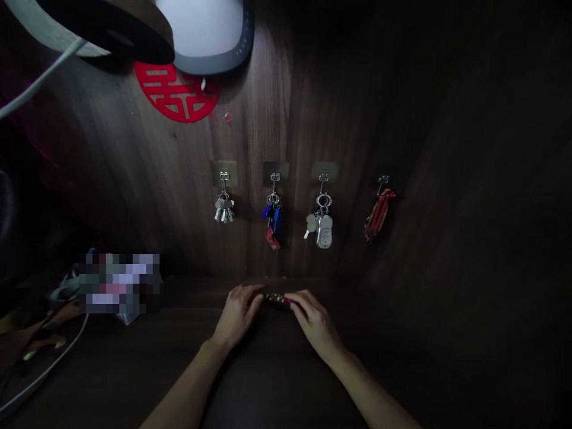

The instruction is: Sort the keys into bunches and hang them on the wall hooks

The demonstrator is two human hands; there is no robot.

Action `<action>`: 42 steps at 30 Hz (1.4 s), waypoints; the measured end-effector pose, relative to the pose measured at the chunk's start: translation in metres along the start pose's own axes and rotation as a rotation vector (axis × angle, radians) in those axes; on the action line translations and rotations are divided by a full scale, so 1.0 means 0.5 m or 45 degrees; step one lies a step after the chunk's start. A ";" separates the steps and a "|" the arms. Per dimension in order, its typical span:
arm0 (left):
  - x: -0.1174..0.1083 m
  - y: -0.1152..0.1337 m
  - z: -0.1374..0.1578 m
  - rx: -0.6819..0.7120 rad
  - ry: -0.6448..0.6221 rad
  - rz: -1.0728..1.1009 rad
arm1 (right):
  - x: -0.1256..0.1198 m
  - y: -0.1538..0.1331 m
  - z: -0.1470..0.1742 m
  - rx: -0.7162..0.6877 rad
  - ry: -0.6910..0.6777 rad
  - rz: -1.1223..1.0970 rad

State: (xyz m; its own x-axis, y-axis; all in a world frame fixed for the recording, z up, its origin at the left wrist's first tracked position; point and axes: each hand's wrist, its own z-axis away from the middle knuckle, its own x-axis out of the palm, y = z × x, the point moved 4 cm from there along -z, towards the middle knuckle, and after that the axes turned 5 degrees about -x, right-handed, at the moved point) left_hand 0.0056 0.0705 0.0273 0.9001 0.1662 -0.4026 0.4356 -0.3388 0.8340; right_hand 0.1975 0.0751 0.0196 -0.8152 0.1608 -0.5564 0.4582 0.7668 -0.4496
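Observation:
Low in the middle of the head view, a short dark strip with bright multicoloured spots (277, 298) lies crosswise between my hands. Its exact kind does not show in the dim light. The fingers and thumb of my left hand (236, 313) close on its left end. At the right end, my right hand (316, 325) pinches it in the same way. Both ends are partly hidden by the fingers. On the panel above hang a bunch of silver keys (224, 210), keys with blue heads (273, 217), a silver car key fob (325, 231) and a red cord bundle (379, 215).
Several adhesive metal hooks (275, 175) carry the hanging things. A red round paper cut-out (179, 98) sits behind a grey-white appliance (205, 36) at upper left. A blurred-out box (120, 286) and a white cable (67, 363) lie at left. Dark wood surrounds everything.

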 end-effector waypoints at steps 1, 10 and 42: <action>0.008 0.011 0.004 0.061 -0.071 -0.049 | -0.006 -0.004 -0.002 -0.008 0.042 -0.006; 0.027 0.022 0.009 0.092 -0.102 -0.102 | -0.048 -0.028 -0.004 -0.058 0.374 -0.058; 0.076 0.032 0.044 -0.769 -0.863 1.475 | -0.028 0.019 -0.006 0.463 0.227 -0.511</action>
State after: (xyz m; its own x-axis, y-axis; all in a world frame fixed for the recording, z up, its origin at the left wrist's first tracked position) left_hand 0.0469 0.0508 0.0170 0.6414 -0.4364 0.6310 -0.4269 0.4803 0.7662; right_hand 0.2121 0.0822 0.0252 -0.9833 0.0273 -0.1800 0.1668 0.5310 -0.8308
